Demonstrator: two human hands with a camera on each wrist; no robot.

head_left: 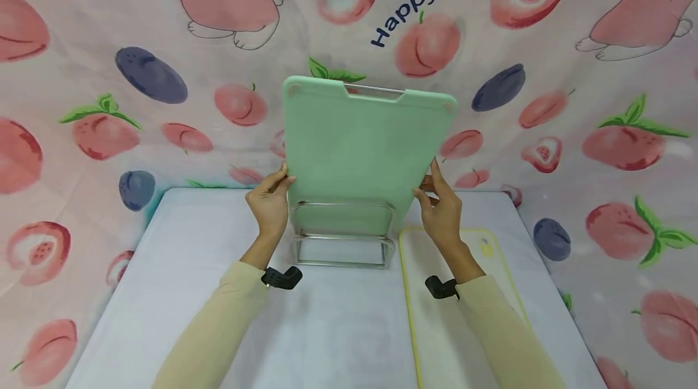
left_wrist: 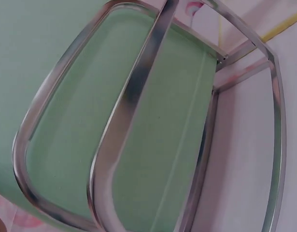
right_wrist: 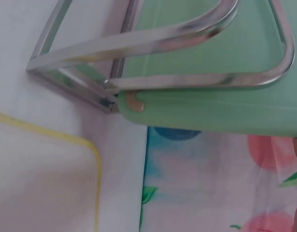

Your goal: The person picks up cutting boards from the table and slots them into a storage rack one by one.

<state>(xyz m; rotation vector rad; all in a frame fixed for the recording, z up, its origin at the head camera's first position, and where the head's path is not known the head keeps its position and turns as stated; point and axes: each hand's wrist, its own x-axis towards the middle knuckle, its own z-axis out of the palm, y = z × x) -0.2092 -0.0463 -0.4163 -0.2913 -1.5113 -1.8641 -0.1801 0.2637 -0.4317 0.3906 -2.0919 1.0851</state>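
A light green cutting board [head_left: 365, 146] stands upright, slightly askew, in a shiny metal rack [head_left: 343, 236]. Its lower part shows behind the rack's front loops, and in the right wrist view a bottom corner with a tan pad [right_wrist: 135, 101] is beside the rack's base. My left hand [head_left: 271, 201] pinches the board's left edge between thumb and fingers. On the opposite edge, my right hand [head_left: 442, 210] grips the board with thumb in front and fingers partly hidden behind. The left wrist view is filled by the rack's bars [left_wrist: 134, 92] with the green board behind them.
A white cutting board with a yellow rim [head_left: 406, 304] lies flat on the white table [head_left: 327, 328], under my right forearm. Behind the table hangs a fruit-printed cloth [head_left: 218, 68], close to the rack. The cloth also runs along both table sides.
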